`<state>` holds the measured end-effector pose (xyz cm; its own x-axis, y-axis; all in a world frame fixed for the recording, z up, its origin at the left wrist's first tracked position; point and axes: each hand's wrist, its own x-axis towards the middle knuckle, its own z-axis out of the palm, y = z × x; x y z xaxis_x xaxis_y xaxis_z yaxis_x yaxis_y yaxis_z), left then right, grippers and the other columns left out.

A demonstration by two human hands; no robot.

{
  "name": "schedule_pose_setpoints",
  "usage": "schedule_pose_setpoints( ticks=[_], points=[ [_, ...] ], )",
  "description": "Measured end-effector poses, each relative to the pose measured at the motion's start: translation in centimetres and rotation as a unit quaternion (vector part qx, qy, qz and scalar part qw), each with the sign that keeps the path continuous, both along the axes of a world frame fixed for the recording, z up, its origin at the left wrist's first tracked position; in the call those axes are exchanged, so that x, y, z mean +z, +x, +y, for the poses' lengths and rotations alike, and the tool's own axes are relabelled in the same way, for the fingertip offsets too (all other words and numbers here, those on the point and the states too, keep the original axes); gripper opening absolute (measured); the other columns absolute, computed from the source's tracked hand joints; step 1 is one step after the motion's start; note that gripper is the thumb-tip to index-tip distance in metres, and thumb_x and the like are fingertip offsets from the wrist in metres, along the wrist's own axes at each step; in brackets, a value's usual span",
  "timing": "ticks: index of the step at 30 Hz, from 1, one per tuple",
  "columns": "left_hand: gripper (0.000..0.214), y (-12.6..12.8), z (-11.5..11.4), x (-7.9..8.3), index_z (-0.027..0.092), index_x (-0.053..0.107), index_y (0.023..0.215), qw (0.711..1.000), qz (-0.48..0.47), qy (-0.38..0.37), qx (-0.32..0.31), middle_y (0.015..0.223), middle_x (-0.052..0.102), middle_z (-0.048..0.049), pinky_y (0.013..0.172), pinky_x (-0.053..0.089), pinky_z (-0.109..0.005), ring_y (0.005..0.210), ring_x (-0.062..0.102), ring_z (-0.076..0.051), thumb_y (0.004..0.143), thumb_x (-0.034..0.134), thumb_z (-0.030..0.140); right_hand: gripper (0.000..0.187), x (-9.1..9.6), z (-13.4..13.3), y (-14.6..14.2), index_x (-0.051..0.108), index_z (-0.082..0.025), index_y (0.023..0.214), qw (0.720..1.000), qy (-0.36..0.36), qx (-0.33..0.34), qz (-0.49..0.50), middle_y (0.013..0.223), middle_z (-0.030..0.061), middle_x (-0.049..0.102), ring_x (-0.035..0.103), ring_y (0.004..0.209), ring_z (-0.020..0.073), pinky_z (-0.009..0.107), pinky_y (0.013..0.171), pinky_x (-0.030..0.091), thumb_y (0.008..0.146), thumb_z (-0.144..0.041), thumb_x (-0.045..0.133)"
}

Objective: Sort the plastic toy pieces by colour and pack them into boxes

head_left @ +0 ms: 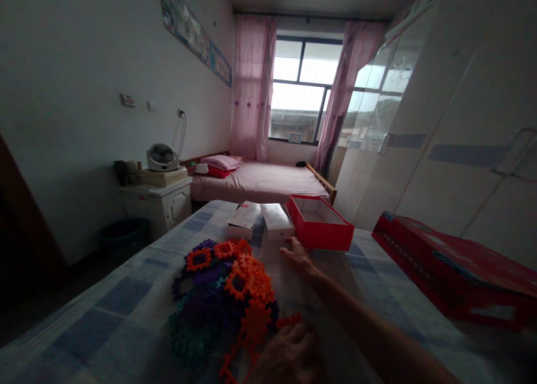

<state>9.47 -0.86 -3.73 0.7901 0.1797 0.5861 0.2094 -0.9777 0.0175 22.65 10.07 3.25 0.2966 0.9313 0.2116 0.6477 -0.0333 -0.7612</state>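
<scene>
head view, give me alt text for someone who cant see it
Left hand at a pile of orange, purple and green toothed pieces on a checked cloth; right hand near a white box and an open red box. Behind: a bed.

Toothed orange, purple and teal pieces (235, 294) in an overlapping heap on the checked cloth (121, 297)

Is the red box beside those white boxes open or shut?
Open: the red box has no lid across its top, and its pale inside shows.
</scene>
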Motion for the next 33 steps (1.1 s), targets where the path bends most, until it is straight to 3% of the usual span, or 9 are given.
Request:
schedule_pose_setpoints(
  ticks=[6, 13, 16, 20, 22, 25, 28, 31, 33],
  points=[
    [0.013, 0.4, 0.3, -1.3, 0.019, 0.055, 0.071, 1.000, 0.014, -0.015, 0.019, 0.083, 0.056, -0.0048, 0.066, 0.047, -0.026, 0.084, 0.053, -0.017, 0.076, 0.062, 0.028, 0.032, -0.8, 2.4, -1.3, 0.058, -0.013, 0.097, 0.998, 0.008, -0.060, 0.011, 0.102, 0.0133, 0.057, 0.057, 0.093, 0.0233, 0.034, 0.085, 0.044, 0.067, -0.023, 0.051],
    [0.008, 0.2, 0.2, -1.1, 0.020, 0.059, 0.078, 0.999, 0.037, -0.032, 0.012, 0.090, 0.057, -0.0070, 0.065, 0.047, -0.025, 0.084, 0.052, -0.017, 0.082, 0.055, 0.026, 0.022, -1.3, 3.2, -1.5, 0.060, -0.013, 0.084, 0.999, 0.030, -0.029, 0.004, 0.101, 0.0119, 0.055, 0.056, 0.091, 0.0208, 0.031, 0.083, 0.045, 0.066, -0.019, 0.050],
    [0.009, 0.1, 0.2, -1.2, 0.020, 0.059, 0.077, 0.999, 0.037, -0.034, 0.016, 0.088, 0.057, -0.0073, 0.065, 0.048, -0.025, 0.082, 0.052, -0.017, 0.082, 0.055, 0.027, 0.021, -1.5, 2.6, -2.1, 0.060, -0.013, 0.085, 0.999, 0.049, -0.013, -0.004, 0.104, 0.0123, 0.053, 0.057, 0.086, 0.0188, 0.031, 0.080, 0.046, 0.067, -0.016, 0.048],
    [0.008, 0.4, 0.2, -1.4, 0.018, 0.058, 0.073, 1.000, -0.002, -0.006, 0.006, 0.081, 0.056, -0.0050, 0.066, 0.049, -0.024, 0.081, 0.053, -0.017, 0.079, 0.058, 0.024, 0.026, -0.5, -0.3, -2.3, 0.058, -0.016, 0.090, 0.994, 0.105, 0.030, -0.030, 0.108, 0.0093, 0.053, 0.058, 0.076, 0.0146, 0.030, 0.076, 0.047, 0.069, -0.013, 0.044],
    [0.007, 0.6, 0.1, -1.2, 0.018, 0.058, 0.072, 0.999, -0.032, 0.012, 0.012, 0.078, 0.056, -0.0039, 0.064, 0.050, -0.022, 0.079, 0.054, -0.015, 0.078, 0.058, 0.021, 0.029, 0.8, -2.1, -0.9, 0.055, -0.017, 0.099, 0.976, 0.199, 0.018, -0.092, 0.111, 0.0089, 0.054, 0.058, 0.085, 0.0170, 0.033, 0.079, 0.046, 0.072, -0.014, 0.044],
    [0.007, 0.5, -0.1, -0.5, 0.018, 0.058, 0.074, 0.997, -0.068, 0.042, 0.019, 0.086, 0.058, -0.0045, 0.069, 0.050, -0.021, 0.082, 0.056, -0.014, 0.080, 0.056, 0.018, 0.035, 3.1, -3.5, 3.3, 0.050, -0.018, 0.112, 0.919, 0.305, -0.083, -0.237, 0.120, 0.0113, 0.051, 0.047, 0.113, 0.0247, 0.042, 0.092, 0.037, 0.078, -0.023, 0.048],
    [0.005, 0.0, -0.3, 0.5, 0.017, 0.058, 0.080, 0.993, -0.096, 0.070, 0.007, 0.095, 0.059, -0.0056, 0.078, 0.050, -0.024, 0.092, 0.056, -0.016, 0.082, 0.054, 0.020, 0.045, 4.6, -3.3, 8.2, 0.047, -0.019, 0.121, 0.892, 0.243, -0.125, -0.360, 0.129, 0.0129, 0.048, 0.038, 0.122, 0.0294, 0.047, 0.095, 0.029, 0.078, -0.030, 0.051],
    [0.007, -0.4, -0.3, 1.0, 0.017, 0.058, 0.084, 0.993, -0.099, 0.066, 0.009, 0.096, 0.059, -0.0064, 0.082, 0.050, -0.025, 0.094, 0.056, -0.017, 0.083, 0.054, 0.022, 0.043, 4.6, -2.7, 11.2, 0.051, -0.018, 0.117, 0.896, 0.132, -0.099, -0.412, 0.120, 0.0128, 0.056, 0.043, 0.117, 0.0302, 0.047, 0.094, 0.026, 0.076, -0.032, 0.053],
    [0.007, -0.5, -0.3, 1.0, 0.017, 0.058, 0.084, 0.995, -0.083, 0.064, 0.006, 0.096, 0.059, -0.0063, 0.083, 0.049, -0.025, 0.095, 0.056, -0.016, 0.084, 0.053, 0.023, 0.036, 4.1, -2.6, 11.7, 0.054, -0.018, 0.110, 0.901, 0.097, -0.085, -0.414, 0.112, 0.0113, 0.060, 0.048, 0.110, 0.0283, 0.047, 0.095, 0.024, 0.076, -0.032, 0.053]
  ],
)
